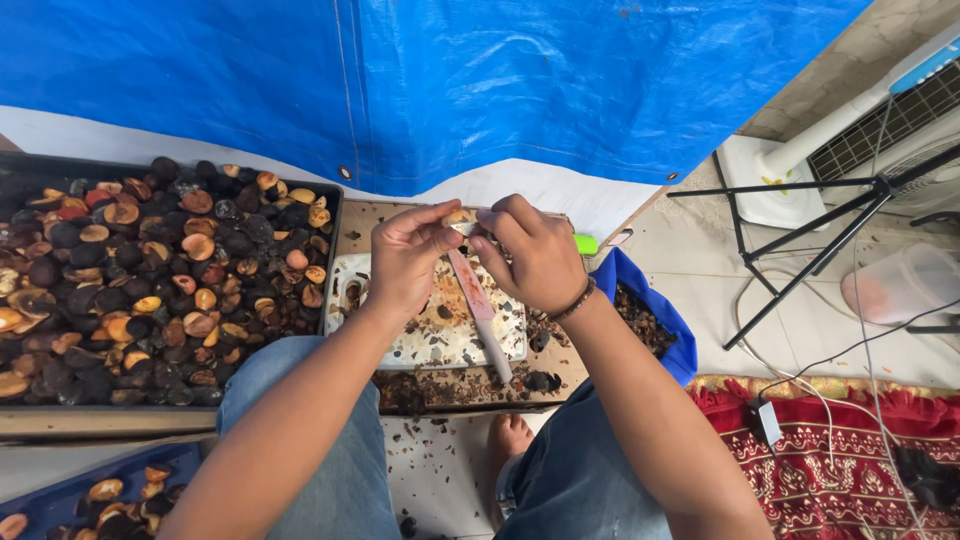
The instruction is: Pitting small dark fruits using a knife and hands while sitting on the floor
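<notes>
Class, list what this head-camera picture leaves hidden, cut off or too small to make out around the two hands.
1. Small piece pinched between the left hand and right hand: mostly covered by fingertips, so its kind is unclear.
2. Knife: its upper end is hidden under the right hand.
3. Tray of dark halved fruits: cut off by the left edge.
4. Blue bin: contents too small, partly behind the right forearm.

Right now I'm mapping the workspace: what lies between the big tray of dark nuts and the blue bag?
In the head view, a stained white cutting board lies between the tray and the blue bag.
</notes>
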